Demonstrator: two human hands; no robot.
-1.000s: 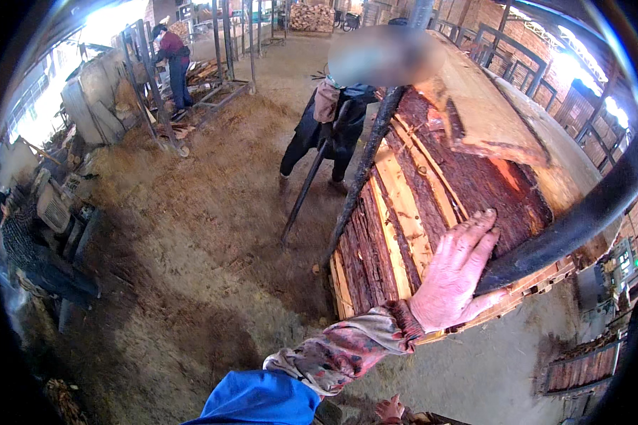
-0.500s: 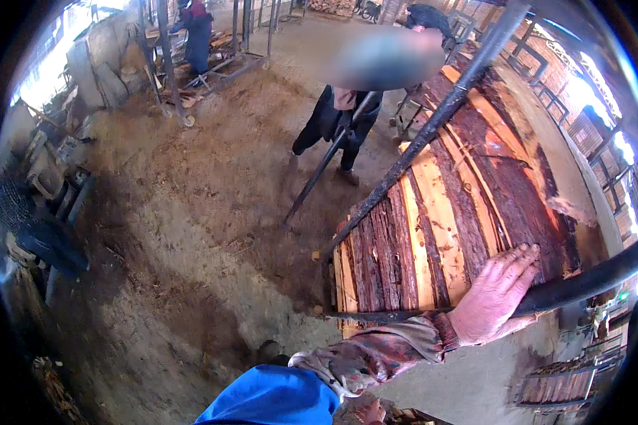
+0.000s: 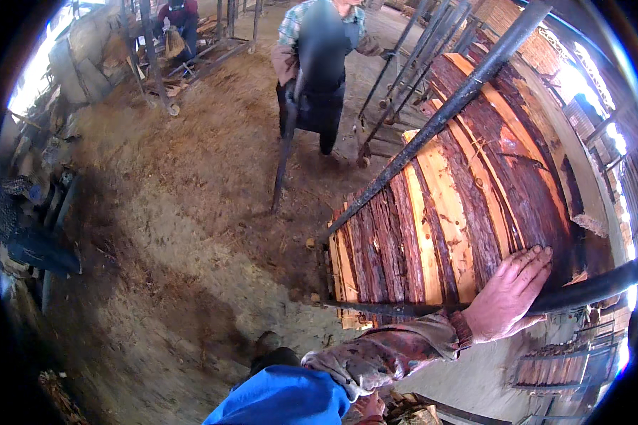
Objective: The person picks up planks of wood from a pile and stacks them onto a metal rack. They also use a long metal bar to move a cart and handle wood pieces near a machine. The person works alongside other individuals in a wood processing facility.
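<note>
My left hand [image 3: 509, 297] lies with its fingers stretched out on the near end of a stack of reddish-brown bark-edged wood slabs [image 3: 443, 212]. Its thumb points toward a thick black metal bar [image 3: 594, 287] at the right. The sleeve crosses a thin dark rail of the rack at the stack's near edge. A long dark metal bar [image 3: 439, 117] runs slantwise over the slabs. Low at the bottom edge, part of my right hand [image 3: 371, 406] shows beside the blue cloth over my left arm; its fingers are hidden.
Beyond the stack a co-worker [image 3: 322, 78] stands holding a dark pole [image 3: 285, 156], near upright wheeled metal frames [image 3: 411, 57]. Another person [image 3: 177, 28] sits far left. More stacked wood [image 3: 551, 368] lies at lower right, and dark machinery [image 3: 46, 241] stands at left.
The co-worker has gone from bent over to upright and appears farther left, pole included. Several metal frames now show behind. My left hand still rests on the slabs; the view has shifted slightly.
</note>
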